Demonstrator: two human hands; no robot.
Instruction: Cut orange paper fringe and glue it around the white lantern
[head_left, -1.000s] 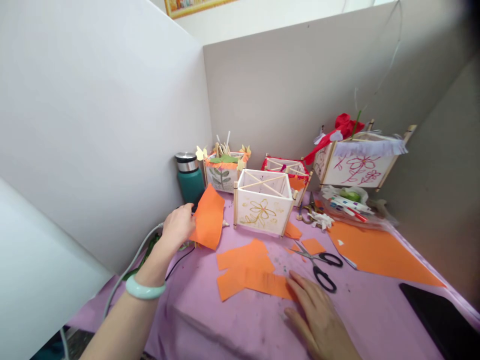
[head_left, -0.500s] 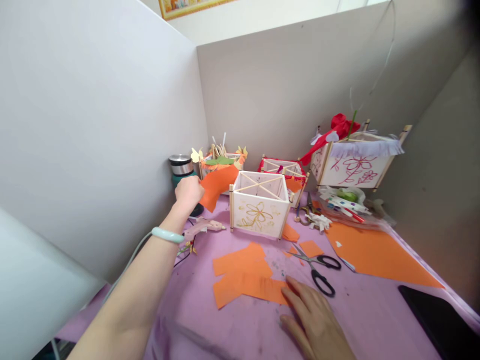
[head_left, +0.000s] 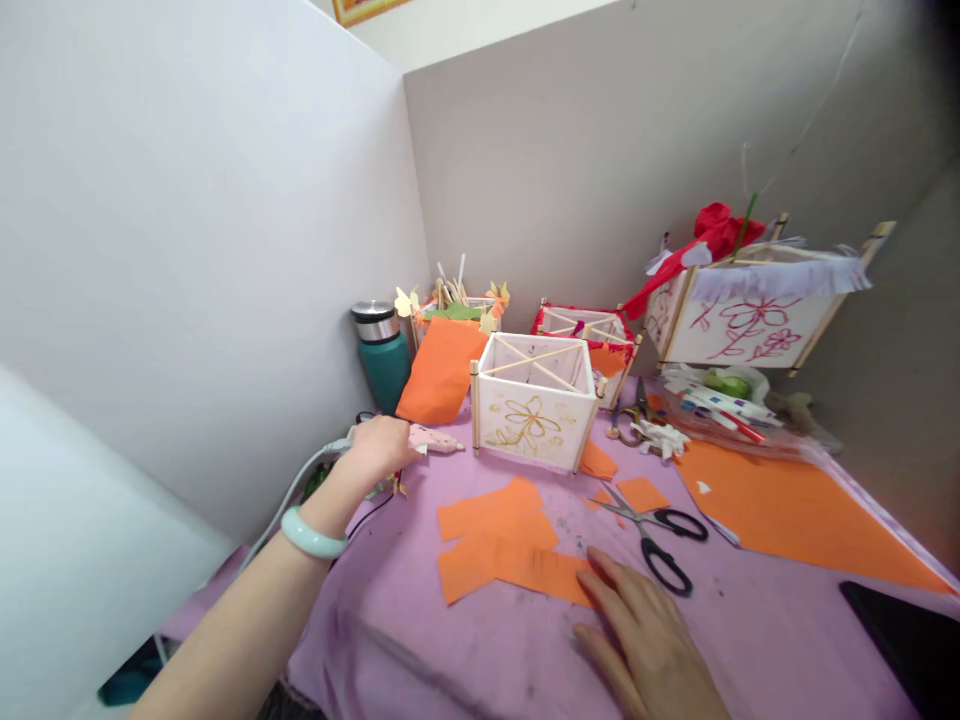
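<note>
My left hand (head_left: 379,445), a pale green bangle at its wrist, is closed around a pink hot glue gun (head_left: 436,440). The gun's nozzle points right; its handle is mostly hidden. Just behind, an orange paper sheet (head_left: 442,372) leans between a teal bottle (head_left: 385,370) and a white paper lantern box (head_left: 529,418) with a gold flower drawing. My right hand (head_left: 649,640) lies flat with fingers spread, its fingertips at the end of a slit orange paper strip (head_left: 544,572). More orange pieces (head_left: 495,515) lie overlapping beside that strip. Black-handled scissors (head_left: 651,530) rest half open nearby.
A red-trimmed lantern box (head_left: 626,352) and a stick-filled box (head_left: 469,304) stand behind. At right are a larger flower-drawn lantern (head_left: 750,328), a bag of markers (head_left: 724,410), orange sheets (head_left: 802,515) and a black flat device (head_left: 907,640). Grey partitions enclose the purple-covered table.
My left hand has let go of the orange sheet, which now leans by the bottle, and has moved down onto the glue gun. My right hand stays at the strip.
</note>
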